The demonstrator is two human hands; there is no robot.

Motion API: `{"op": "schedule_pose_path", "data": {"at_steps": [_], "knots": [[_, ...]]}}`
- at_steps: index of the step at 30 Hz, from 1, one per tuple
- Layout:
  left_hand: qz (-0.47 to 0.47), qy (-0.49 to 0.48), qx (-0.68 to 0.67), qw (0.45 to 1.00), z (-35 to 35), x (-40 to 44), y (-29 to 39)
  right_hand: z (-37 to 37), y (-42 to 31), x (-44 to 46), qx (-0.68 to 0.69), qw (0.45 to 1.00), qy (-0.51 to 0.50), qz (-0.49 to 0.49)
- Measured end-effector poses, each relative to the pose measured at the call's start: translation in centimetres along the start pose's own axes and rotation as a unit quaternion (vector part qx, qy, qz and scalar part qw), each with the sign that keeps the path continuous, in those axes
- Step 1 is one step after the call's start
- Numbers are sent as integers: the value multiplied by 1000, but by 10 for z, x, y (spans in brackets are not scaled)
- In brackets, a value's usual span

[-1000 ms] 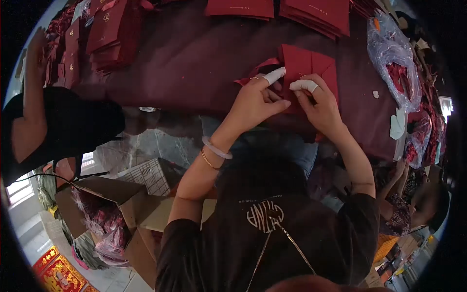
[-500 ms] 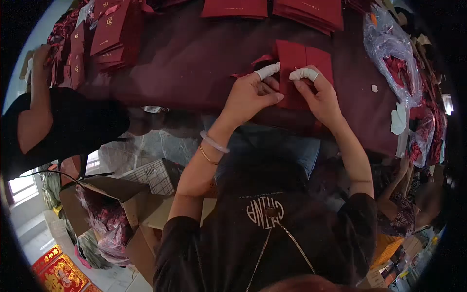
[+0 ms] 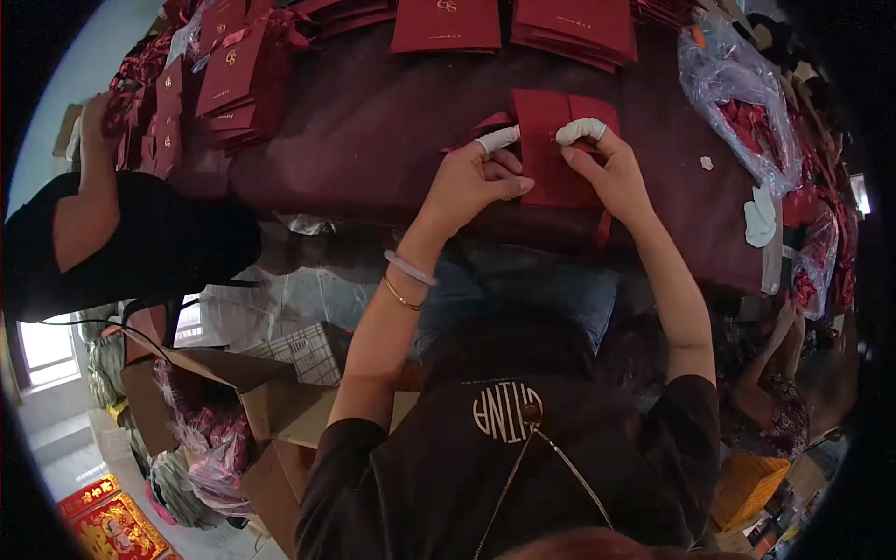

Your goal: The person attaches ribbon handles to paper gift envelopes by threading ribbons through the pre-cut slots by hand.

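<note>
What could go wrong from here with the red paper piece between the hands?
Likely risks:
1. The red ribbon lies right by the left hand and the edge of the red paper piece; it might get caught or creased.
2. White covers on the index fingers may dull touch, so the right hand could misplace its grip.
3. A red strip hangs at the table's near edge and might snag on clothing.

Matt red paper on a dark, smooth surface (image 3: 373,159).
The red folder (image 3: 560,168) looks like stiff, smooth card; the ribbon (image 3: 492,122) beside it has a satiny sheen. Clear plastic wrap (image 3: 709,79) is crinkled and glossy, the open box (image 3: 215,364) plain matt cardboard, the necklace (image 3: 581,476) shiny metal.
</note>
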State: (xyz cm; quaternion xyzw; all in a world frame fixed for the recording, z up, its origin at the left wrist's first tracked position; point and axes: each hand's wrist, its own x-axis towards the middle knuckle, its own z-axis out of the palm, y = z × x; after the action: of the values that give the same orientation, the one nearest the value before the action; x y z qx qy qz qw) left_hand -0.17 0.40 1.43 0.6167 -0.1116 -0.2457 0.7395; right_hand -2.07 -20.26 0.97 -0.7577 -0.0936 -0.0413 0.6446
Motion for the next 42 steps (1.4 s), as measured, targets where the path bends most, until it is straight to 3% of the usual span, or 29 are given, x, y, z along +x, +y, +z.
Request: {"op": "schedule_pose_path", "data": {"at_steps": [10,15,20,24,27,32,42], "knots": [[23,-1,35,999,1,-2,-2,-1,-2,-6,-9,1000,11,0],[2,-3,11,1000,-1,3,7,-5,-2,-7,140,990,21,6],[-5,-3,41,999,2,2,6,-16,-8,-5,360,931,63,19],[-14,2,78,997,2,2,6,-25,-8,-4,425,890,161,41],[4,5,58,998,5,0,8,-29,-2,-2,482,860,139,91],[-26,-8,9,1000,-2,7,3,-29,1,4,474,855,160,139],[11,-5,73,997,2,1,1,-38,7,3,542,809,169,154]]}}
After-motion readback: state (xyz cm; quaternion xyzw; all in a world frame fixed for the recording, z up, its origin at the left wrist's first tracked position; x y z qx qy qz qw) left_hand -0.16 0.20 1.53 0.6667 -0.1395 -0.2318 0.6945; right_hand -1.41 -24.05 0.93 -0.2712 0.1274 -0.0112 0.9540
